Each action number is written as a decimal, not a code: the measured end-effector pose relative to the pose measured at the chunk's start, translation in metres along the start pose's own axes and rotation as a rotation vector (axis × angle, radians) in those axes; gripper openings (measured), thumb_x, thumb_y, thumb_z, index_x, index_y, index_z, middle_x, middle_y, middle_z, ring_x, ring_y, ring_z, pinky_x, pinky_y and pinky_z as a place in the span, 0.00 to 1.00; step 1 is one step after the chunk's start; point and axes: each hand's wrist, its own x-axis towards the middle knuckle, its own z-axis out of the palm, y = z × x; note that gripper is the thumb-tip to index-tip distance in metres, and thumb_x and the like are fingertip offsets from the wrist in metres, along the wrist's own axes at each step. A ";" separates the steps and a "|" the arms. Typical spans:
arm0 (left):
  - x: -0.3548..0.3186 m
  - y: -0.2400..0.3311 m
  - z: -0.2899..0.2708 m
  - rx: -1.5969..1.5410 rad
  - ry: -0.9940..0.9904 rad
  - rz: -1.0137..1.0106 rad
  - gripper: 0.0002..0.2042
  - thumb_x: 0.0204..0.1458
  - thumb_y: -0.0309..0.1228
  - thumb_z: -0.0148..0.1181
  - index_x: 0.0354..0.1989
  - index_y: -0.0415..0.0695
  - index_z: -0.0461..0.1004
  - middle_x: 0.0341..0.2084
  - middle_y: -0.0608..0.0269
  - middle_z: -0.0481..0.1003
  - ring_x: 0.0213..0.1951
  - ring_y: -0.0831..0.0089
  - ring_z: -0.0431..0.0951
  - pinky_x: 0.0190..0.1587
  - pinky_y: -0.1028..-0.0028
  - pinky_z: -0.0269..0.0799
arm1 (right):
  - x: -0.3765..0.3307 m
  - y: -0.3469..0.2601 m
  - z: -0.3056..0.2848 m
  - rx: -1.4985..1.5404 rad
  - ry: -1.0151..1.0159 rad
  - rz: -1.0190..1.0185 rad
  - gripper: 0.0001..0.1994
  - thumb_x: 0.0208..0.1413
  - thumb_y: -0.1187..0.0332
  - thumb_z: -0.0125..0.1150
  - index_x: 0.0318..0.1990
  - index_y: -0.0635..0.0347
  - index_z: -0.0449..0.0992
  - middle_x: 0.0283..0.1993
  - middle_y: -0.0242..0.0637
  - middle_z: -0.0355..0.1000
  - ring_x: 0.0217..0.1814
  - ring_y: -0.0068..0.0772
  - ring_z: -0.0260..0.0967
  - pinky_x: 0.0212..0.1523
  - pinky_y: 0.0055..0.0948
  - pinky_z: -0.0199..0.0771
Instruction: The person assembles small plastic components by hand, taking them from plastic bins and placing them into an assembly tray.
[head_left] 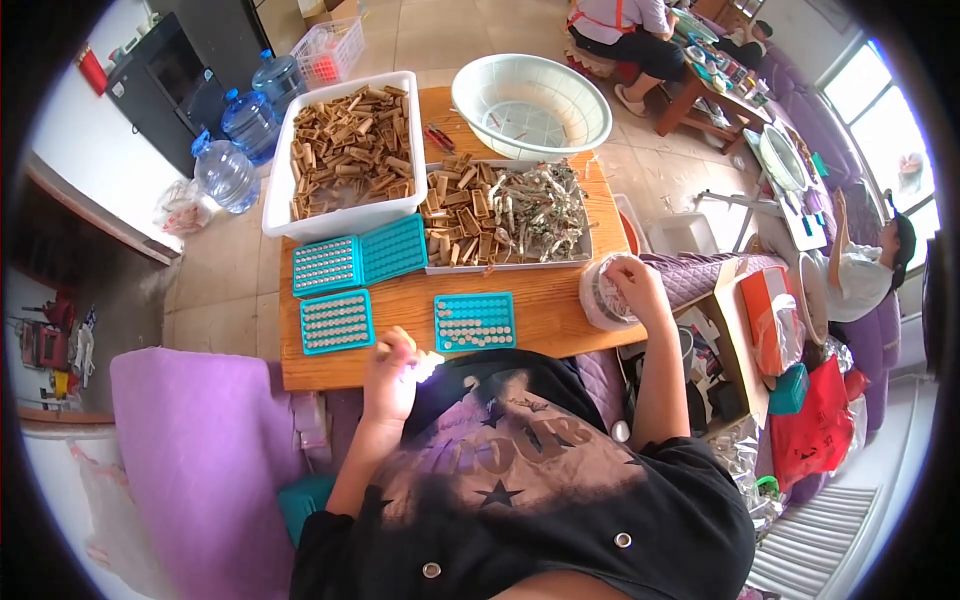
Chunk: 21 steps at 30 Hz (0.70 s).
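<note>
My left hand (392,368) is raised just off the table's near edge, its fingers closed around something small, pale and bright that I cannot make out. To the right, my right hand (637,287) reaches over a round white tub (597,318) lined with clear plastic. Its fingers are bent together at the rim, and their tips are partly hidden. Between the hands lies a teal tray (473,347) partly filled with small round silvery pieces. Another teal tray (337,322), filled with rows of such pieces, lies left of it. Behind that is an opened teal case (358,258).
Brown curved pieces fill a white bin (272,215) on the wooden table (400,295). Beside it, a shallow box (505,268) holds brown pieces and tangled silvery scraps. A pale green basin (531,70) stands behind. Cardboard box (735,350) and purple seat (200,450) flank me; people sit farther right.
</note>
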 end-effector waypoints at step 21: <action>-0.001 0.002 0.010 0.030 -0.091 -0.409 0.16 0.57 0.43 0.48 0.22 0.47 0.61 0.12 0.73 0.57 0.14 0.84 0.54 0.18 0.81 0.48 | -0.022 -0.045 -0.004 0.685 -0.100 -0.036 0.08 0.46 0.78 0.58 0.36 0.67 0.75 0.26 0.32 0.71 0.26 0.19 0.68 0.27 0.16 0.67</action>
